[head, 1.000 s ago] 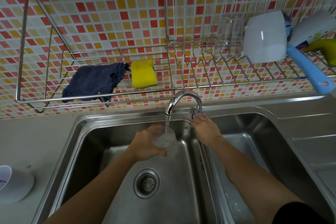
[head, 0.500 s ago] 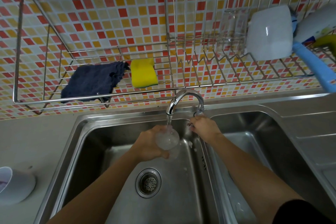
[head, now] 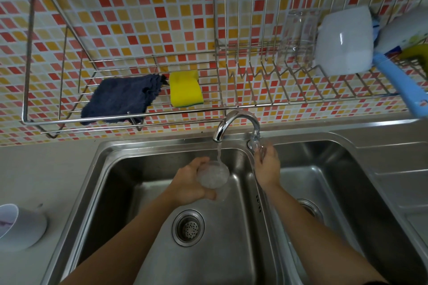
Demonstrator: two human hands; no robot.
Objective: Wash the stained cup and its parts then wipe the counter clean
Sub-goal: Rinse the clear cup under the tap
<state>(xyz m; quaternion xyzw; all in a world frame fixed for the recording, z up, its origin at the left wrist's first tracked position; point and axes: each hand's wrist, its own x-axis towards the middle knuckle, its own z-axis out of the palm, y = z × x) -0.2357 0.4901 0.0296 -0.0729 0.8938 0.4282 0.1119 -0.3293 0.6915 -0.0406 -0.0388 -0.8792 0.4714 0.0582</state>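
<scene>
My left hand (head: 188, 183) grips a clear cup (head: 213, 174) over the left sink basin (head: 129, 183), its mouth turned up under the stream from the faucet (head: 234, 120); the cup brims with foaming water. My right hand (head: 266, 164) rests on the faucet's tap handle (head: 254, 143), fingers curled around it. A white cup part with a purple stain inside (head: 20, 227) lies on its side on the counter at the far left. A dark blue cloth (head: 122, 97) and a yellow sponge (head: 185, 89) lie on the wire wall rack (head: 27, 58).
On the rack's right half stand an upturned clear glass (head: 297, 39), a white container (head: 345, 41), a blue-handled brush (head: 400, 85) and a white bottle (head: 405, 30). The right basin (head: 347, 169) adjoins a ribbed drainboard (head: 403, 183). A drain strainer (head: 188, 227) sits below the cup.
The cup has filled up to its rim under the running water. My right hand has shifted from lying flat by the tap to curling on its handle.
</scene>
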